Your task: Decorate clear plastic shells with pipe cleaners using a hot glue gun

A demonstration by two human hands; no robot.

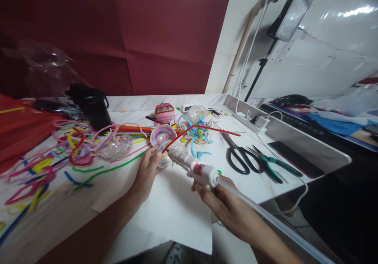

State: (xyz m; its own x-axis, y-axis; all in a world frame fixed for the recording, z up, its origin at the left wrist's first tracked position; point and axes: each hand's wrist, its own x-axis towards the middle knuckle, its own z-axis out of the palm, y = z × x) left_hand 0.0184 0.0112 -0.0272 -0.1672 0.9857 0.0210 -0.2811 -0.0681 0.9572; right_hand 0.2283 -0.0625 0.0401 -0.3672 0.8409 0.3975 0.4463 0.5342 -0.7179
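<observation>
My right hand point(223, 201) is wrapped round a white hot glue gun point(185, 161), its nozzle pointing left at my left fingertips. A long translucent glue stick point(265, 213) runs out of its back. Between the thumb and fingers of my left hand point(147, 171) is one end of a bent red pipe cleaner point(180, 135), which rises and then slopes off to the right. A clear plastic ball point(164, 161) shows just beneath these fingers, partly hidden; I cannot tell whether they grip it too. Just behind sits a pink and purple bowl-like half ball point(153, 137).
Scissors point(239, 159), green-handled pliers point(273, 165) and a dark phone-like slab point(295, 159) lie at right. Loose pipe cleaners point(79, 146) and a clear ball point(116, 148) spread over the left, near a black cup point(93, 108). A pink wrapped ball point(164, 113) stands behind; white paper point(177, 205) lies below.
</observation>
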